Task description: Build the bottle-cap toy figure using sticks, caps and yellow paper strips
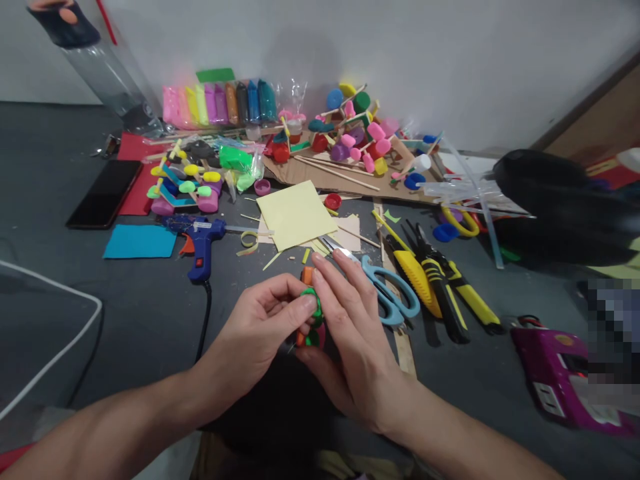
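Between my hands is a small green and orange piece (315,305), mostly covered by fingers, with a bit of pink at its lower right. My left hand (273,310) pinches its green part between thumb and fingers. My right hand (353,320) is cupped against its right side, fingers long and close together, thumb below. Just beyond the fingertips lie blue-handled scissors (395,287), partly hidden by the right hand. A pale yellow paper sheet (296,217) lies ahead of both hands. Left of it rests a blue hot glue gun (200,243).
A yellow utility knife (417,280) and yellow-black pliers (443,293) lie to the right, a purple device (565,373) beyond. Clay packs (220,105), a water bottle (107,77) and small colourful stick-and-cap models (350,130) line the wall. A phone (105,193) lies left.
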Demonstrator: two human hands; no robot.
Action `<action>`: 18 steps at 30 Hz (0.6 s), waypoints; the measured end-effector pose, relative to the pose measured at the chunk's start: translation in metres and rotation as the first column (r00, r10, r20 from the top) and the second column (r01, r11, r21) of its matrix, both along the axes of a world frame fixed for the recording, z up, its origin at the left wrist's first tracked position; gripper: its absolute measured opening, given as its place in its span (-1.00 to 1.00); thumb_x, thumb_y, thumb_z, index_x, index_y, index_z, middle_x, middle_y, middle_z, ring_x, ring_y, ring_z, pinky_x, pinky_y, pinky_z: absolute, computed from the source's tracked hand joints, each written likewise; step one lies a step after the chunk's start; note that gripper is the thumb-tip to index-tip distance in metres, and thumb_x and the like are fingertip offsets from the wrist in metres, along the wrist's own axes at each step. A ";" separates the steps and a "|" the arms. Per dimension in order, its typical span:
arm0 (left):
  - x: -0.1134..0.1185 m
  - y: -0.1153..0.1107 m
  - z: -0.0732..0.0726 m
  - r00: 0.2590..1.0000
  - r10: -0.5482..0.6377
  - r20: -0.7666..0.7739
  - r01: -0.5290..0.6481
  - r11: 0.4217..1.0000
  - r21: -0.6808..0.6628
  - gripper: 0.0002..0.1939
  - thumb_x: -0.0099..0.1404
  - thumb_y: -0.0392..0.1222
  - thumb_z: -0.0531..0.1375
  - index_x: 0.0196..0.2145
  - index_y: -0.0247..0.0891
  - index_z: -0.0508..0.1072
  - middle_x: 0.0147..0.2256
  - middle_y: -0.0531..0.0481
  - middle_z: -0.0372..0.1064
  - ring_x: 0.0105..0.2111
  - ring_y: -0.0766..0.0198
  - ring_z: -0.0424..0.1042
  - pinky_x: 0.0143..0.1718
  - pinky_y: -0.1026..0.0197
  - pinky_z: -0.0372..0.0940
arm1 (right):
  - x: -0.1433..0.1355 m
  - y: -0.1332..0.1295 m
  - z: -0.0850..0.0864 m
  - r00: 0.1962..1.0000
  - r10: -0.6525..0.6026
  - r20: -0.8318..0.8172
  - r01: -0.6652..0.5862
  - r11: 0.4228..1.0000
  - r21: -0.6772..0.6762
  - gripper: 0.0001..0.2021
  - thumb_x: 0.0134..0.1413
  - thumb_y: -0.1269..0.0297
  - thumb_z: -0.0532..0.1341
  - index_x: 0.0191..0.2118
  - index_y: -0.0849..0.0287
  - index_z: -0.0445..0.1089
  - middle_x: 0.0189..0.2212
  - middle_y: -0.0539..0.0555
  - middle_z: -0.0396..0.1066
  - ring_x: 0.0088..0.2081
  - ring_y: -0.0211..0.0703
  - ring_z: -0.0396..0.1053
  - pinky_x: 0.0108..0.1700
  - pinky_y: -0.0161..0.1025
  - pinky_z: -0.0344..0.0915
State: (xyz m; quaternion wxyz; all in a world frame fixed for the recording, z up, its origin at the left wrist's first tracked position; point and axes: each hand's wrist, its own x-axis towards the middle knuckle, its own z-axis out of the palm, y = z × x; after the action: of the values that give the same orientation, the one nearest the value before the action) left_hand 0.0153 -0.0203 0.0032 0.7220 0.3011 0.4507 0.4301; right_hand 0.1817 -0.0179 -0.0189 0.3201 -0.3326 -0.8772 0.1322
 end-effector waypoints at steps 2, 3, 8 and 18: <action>0.000 0.000 0.000 1.000 -0.006 0.003 0.006 1.000 0.006 -0.83 0.32 -0.21 0.29 -0.43 -0.28 0.48 -0.52 0.14 0.36 -0.50 0.47 0.30 -0.41 0.42 0.23 | 0.001 0.001 0.002 1.000 0.002 -0.017 -0.002 1.000 -0.016 -0.40 0.36 0.25 0.11 0.38 0.47 0.02 0.37 0.46 0.11 0.48 0.18 -0.18 0.43 0.27 -0.06; -0.001 0.001 0.000 1.000 -0.008 0.004 0.008 1.000 0.011 -0.84 0.32 -0.21 0.29 -0.42 -0.28 0.50 -0.51 0.14 0.38 -0.49 0.47 0.32 -0.41 0.42 0.24 | 0.002 0.001 0.003 1.000 0.000 -0.026 -0.001 1.000 -0.027 -0.40 0.37 0.25 0.10 0.38 0.47 0.01 0.37 0.45 0.11 0.48 0.16 -0.17 0.43 0.25 -0.05; -0.002 0.002 0.003 0.997 -0.013 -0.070 0.017 0.999 0.051 -0.89 0.34 -0.22 0.26 -0.36 -0.25 0.54 -0.49 0.14 0.40 -0.49 0.47 0.34 -0.40 0.43 0.27 | 0.008 0.002 0.007 0.997 -0.020 -0.074 0.014 0.997 -0.072 -0.45 0.34 0.24 0.16 0.33 0.42 0.11 0.34 0.42 0.17 0.46 0.09 -0.08 0.44 0.17 -0.02; -0.003 0.001 0.011 0.950 -0.091 -0.299 0.130 0.985 0.114 -0.90 0.32 -0.32 0.24 -0.31 -0.22 0.58 -0.48 0.15 0.45 -0.48 0.47 0.41 -0.41 0.46 0.32 | 0.012 0.002 0.007 0.968 -0.071 -0.240 0.040 0.990 -0.132 -0.72 0.33 0.32 0.19 0.11 0.20 0.37 0.22 0.26 0.36 0.33 -0.06 0.22 0.42 0.04 0.05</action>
State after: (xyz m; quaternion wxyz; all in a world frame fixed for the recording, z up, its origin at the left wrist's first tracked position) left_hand 0.0125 -0.0188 0.0146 0.6489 0.4336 0.5051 0.3685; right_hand 0.1935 -0.0156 -0.0122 0.4076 -0.3579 -0.8113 0.2182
